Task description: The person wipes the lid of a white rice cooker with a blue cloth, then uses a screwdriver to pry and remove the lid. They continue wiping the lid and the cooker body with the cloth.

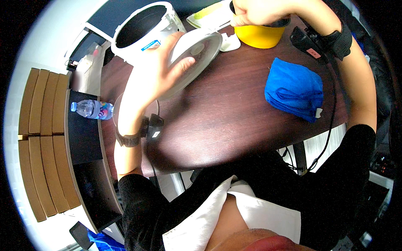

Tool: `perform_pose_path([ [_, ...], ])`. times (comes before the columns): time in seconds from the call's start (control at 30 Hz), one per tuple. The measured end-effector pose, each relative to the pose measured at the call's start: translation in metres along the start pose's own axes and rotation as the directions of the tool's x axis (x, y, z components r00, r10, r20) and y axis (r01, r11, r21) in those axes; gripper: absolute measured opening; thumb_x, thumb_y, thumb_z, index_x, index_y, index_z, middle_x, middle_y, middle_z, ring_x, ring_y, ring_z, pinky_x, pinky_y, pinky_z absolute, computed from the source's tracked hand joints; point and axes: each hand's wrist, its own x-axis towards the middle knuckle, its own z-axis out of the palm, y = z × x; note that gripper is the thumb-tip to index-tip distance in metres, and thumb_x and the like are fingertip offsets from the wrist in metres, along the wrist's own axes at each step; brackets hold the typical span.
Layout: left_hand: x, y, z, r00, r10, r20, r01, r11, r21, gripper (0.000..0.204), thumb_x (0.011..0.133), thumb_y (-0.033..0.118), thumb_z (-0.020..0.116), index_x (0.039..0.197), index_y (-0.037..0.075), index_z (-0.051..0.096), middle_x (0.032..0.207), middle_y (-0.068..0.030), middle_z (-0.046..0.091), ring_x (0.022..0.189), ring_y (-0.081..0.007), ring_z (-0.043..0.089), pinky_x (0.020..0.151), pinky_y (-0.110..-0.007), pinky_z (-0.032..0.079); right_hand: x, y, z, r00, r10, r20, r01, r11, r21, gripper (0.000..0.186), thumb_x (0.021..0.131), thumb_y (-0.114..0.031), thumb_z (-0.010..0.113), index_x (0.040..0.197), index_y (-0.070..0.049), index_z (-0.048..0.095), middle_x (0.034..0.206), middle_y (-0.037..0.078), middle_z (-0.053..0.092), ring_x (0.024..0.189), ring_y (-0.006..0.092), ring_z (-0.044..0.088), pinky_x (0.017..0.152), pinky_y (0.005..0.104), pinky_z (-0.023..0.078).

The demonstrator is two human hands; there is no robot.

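Observation:
My left hand [165,69] grips a round, pale lid [201,52] tilted on edge, thumb across its face and the other fingers behind it. Just beyond stands a white pot-shaped appliance body [146,31] with a dark, open inside. My right hand [255,12] is closed above a yellow round pot [259,37], close to the pale strip at the lid's upper end. What its fingers hold is hidden. Nearer to me on the right lies a folded blue cloth [294,90].
A dark wood-grain table [217,113] carries these things. A clear water bottle [93,109] lies at the left, by brown boxes [44,142]. A small white piece [230,42] sits beside the yellow pot. Black devices are strapped to both wrists, with a cable [333,108] hanging on the right.

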Motion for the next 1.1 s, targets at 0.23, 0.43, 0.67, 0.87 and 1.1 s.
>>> perform_pose_path([
  [0.23, -0.022, 0.004, -0.009, 0.999, -0.048, 0.023, 0.048, 0.999, 0.013, 0.051, 0.086, 0.037, 0.067, 0.123, 0.003, 0.055, 0.092, -0.0248, 0.066, 0.086, -0.0355, 0.068, 0.076, -0.04, 0.053, 0.007, -0.028, 0.009, 0.975, 0.174, -0.135, -0.213, 0.904, -0.371, 0.034, 0.094, -0.027, 0.051, 0.11, 0.001, 0.061, 0.097, 0.02, 0.067, 0.083, 0.0302, 0.061, 0.077, 0.0338, 0.048],
  [0.43, -0.022, 0.004, -0.009, 0.996, -0.039, 0.081, 0.047, 0.995, -0.088, 0.049, 0.09, 0.04, 0.061, 0.125, 0.006, 0.054, 0.091, -0.024, 0.066, 0.085, -0.0355, 0.068, 0.075, -0.04, 0.052, 0.004, -0.031, -0.002, 0.957, 0.282, 0.066, -0.242, 0.905, -0.35, 0.041, 0.097, -0.036, 0.048, 0.09, -0.001, 0.067, 0.079, 0.012, 0.066, 0.069, 0.0226, 0.057, 0.066, 0.034, 0.045],
  [0.67, -0.026, 0.01, -0.009, 0.992, -0.044, 0.118, 0.058, 0.992, -0.115, 0.048, 0.093, 0.044, 0.054, 0.124, 0.007, 0.054, 0.089, -0.0221, 0.066, 0.08, -0.0348, 0.068, 0.072, -0.04, 0.052, 0.017, -0.009, 0.002, 0.94, 0.221, 0.259, -0.168, 0.963, -0.212, 0.036, 0.098, -0.032, 0.047, 0.089, -0.002, 0.065, 0.071, 0.004, 0.06, 0.064, 0.0152, 0.051, 0.062, 0.0311, 0.042],
  [0.87, -0.027, 0.013, -0.009, 0.994, 0.04, 0.101, -0.036, 0.998, -0.047, 0.047, 0.092, 0.043, 0.055, 0.124, 0.008, 0.055, 0.086, -0.0208, 0.066, 0.075, -0.0338, 0.068, 0.07, -0.04, 0.052, 0.012, -0.012, 0.006, 0.94, 0.235, 0.248, -0.185, 0.96, -0.208, 0.035, 0.098, -0.03, 0.047, 0.087, -0.002, 0.064, 0.07, 0.004, 0.059, 0.063, 0.0158, 0.051, 0.062, 0.0316, 0.043],
  [1.1, -0.03, 0.016, -0.007, 0.989, 0.014, 0.15, -0.013, 1.0, -0.009, 0.048, 0.092, 0.043, 0.057, 0.125, 0.008, 0.055, 0.085, -0.0211, 0.066, 0.07, -0.0334, 0.066, 0.064, -0.04, 0.051, 0.002, -0.034, 0.016, 0.94, 0.31, 0.14, -0.269, 0.929, -0.255, 0.035, 0.098, -0.029, 0.048, 0.085, -0.001, 0.063, 0.069, 0.004, 0.058, 0.063, 0.0164, 0.051, 0.061, 0.0321, 0.043],
])
